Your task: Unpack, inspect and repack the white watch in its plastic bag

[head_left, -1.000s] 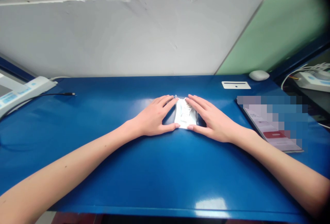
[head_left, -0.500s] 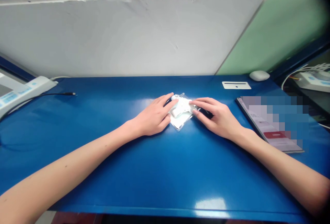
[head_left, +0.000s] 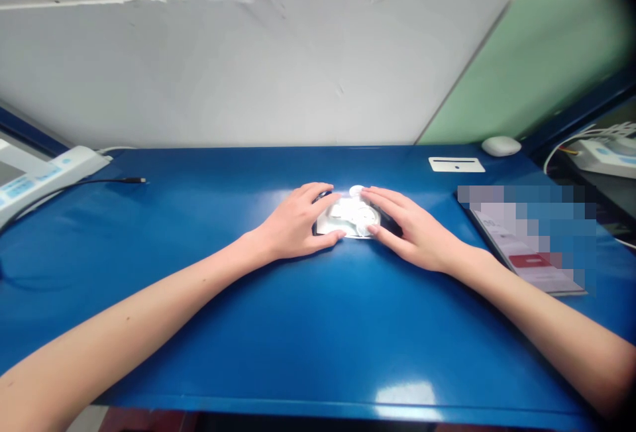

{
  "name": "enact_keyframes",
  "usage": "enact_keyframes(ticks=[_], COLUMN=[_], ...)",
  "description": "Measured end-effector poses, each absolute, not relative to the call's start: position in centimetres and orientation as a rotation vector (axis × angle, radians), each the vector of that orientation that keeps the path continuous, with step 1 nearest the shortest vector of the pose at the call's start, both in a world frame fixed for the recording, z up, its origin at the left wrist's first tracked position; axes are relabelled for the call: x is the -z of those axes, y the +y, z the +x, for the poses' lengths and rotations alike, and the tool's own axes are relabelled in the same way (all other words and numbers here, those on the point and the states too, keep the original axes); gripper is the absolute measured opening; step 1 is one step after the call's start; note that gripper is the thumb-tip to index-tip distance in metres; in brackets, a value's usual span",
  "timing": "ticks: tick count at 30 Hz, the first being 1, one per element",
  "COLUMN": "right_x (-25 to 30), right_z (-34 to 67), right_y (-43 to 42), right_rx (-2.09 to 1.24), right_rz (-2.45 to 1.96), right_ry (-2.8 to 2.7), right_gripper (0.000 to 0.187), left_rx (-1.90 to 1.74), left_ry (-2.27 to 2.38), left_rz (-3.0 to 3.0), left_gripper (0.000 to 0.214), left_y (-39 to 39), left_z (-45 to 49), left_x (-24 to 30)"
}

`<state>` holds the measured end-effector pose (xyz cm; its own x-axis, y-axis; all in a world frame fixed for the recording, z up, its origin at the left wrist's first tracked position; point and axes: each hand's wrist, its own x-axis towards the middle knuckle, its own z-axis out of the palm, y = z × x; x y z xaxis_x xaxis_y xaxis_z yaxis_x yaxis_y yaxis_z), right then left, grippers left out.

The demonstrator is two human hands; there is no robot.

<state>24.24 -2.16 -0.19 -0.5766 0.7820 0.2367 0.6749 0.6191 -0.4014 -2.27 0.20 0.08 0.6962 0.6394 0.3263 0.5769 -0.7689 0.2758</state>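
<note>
A clear plastic packet (head_left: 352, 216) with white contents lies on the blue desk between my hands. Glare washes out what is inside; a small round white piece (head_left: 356, 191) shows at its far edge. My left hand (head_left: 301, 220) grips the packet's left side, its thumb along the near edge and its fingers at the far left corner. From the right, my right hand (head_left: 412, 226) grips it too, fingertips beside the round piece and thumb on the near right part. Dark gaps under both palms hide part of the packet's sides.
On the right lie a large phone or tablet (head_left: 517, 246), partly pixelated, a white slotted card (head_left: 457, 165) and a rounded white case (head_left: 501, 146). A white power strip (head_left: 59, 170) and a black cable (head_left: 99, 181) are at the left. A pale wall panel (head_left: 223, 74) rises behind the desk.
The packet has turned from corner-on to lying with a long edge towards me. My left thumb has moved right along its near edge, and my right fingers have shifted slightly left.
</note>
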Motion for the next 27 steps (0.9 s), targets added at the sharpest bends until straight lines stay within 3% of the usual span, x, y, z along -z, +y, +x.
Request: enact_keyframes(ticks=[12,20,27], right_x=[0.44,0.52,-0.08], right_z=[24.57,24.66,24.52], right_y=[-2.04,-2.07,-2.17], right_rx=[-0.31,-0.326,-0.3], right_rz=[-1.291,-1.294,-1.095], right_ry=[-2.475,-2.467,-2.459], right_gripper=[0.073,0.068,0.067], left_rx=[-0.625,-0.589,-0.601], left_ry=[1.078,1.02,1.0], left_rz=[2.702,2.785,2.765], left_gripper=[0.067,0.073,0.04], left_y=[0.41,0.19,0.5], left_z=[-2.2,-2.23,-2.39], left_x=[0.11,-0.08,0.18])
